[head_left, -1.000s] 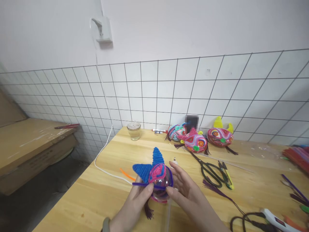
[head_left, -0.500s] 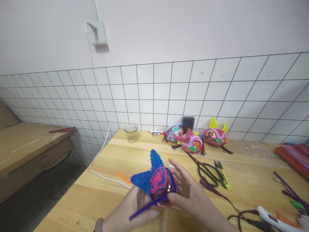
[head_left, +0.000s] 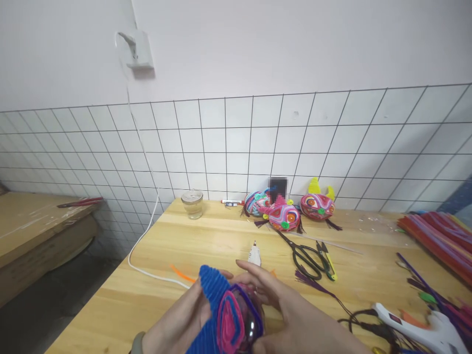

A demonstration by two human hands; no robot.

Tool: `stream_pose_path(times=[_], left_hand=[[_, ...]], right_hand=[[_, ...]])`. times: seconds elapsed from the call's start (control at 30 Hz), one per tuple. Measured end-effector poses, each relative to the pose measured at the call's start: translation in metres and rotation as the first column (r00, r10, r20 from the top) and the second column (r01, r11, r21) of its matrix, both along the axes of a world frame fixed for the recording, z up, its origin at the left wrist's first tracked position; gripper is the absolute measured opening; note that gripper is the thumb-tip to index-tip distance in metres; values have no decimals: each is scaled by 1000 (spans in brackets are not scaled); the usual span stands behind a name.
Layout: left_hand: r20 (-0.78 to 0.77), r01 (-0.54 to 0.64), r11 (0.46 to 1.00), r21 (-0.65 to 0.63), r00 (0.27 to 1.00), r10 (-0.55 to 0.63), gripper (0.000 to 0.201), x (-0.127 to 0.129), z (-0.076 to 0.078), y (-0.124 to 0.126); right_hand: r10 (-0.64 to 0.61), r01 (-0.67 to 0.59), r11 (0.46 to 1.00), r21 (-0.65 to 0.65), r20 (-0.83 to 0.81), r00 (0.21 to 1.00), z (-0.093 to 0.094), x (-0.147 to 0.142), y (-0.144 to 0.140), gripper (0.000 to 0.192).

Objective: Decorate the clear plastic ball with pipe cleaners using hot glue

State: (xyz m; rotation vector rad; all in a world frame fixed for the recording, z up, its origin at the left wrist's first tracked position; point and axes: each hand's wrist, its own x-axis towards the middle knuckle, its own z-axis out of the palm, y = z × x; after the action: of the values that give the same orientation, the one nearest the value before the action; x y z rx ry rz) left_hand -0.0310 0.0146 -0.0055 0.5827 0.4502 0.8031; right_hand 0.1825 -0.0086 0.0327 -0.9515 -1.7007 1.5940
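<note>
Both hands, left hand (head_left: 177, 322) and right hand (head_left: 295, 319), have fingers clamped on a blue-and-pink pipe-cleaner ball figure (head_left: 230, 319) above the wooden table (head_left: 206, 236); no writing legible.

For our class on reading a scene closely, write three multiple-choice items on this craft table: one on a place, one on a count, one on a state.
1. Where is the jar?
A. at the far edge of the table, near the wall
B. beside the glue gun
C. on the floor

2. How many finished fish lie by the wall?
A. one
B. three
C. five

3. How is the blue-finned fish placed?
A. flat on the table
B. hung on the wall
C. held between both hands

Answers:
1 A: the jar stands by the tiles, left of the fish row.
2 B: three coloured fish cluster behind the scissors.
3 C: the left hand and the right hand clasp it from either side, above the table.
</note>
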Motion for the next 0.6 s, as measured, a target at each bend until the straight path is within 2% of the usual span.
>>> stream_pose_path(times=[0.1,0.2,0.33,0.47,0.53,0.6], left_hand=[[46,74,996,-43,996,-72,47,0,-1,-1],[76,96,995,-40,993,-92,60,-2,1,0],[82,67,997,28,994,-69,76,-5,2,3],[35,50,989,139,998,-55,72,-10,-2,4],[3,10,990,143,1000,-11,72,-12,-3,5],[-16,-22,996,91,1000,24,75,-16,-1,7]], right_hand=[[-2,1,1000,17,81,997,2,1,-1,100],[4,-6,1000,12,94,996,5,1,0,98],[-39,34,995,92,54,998,6,-2,0,96],[-69,59,991,122,86,994,8,-6,-1,97],[-85,72,991,115,113,990,12,-7,-1,97],[-78,67,994,86,129,989,17,-8,-2,99]])
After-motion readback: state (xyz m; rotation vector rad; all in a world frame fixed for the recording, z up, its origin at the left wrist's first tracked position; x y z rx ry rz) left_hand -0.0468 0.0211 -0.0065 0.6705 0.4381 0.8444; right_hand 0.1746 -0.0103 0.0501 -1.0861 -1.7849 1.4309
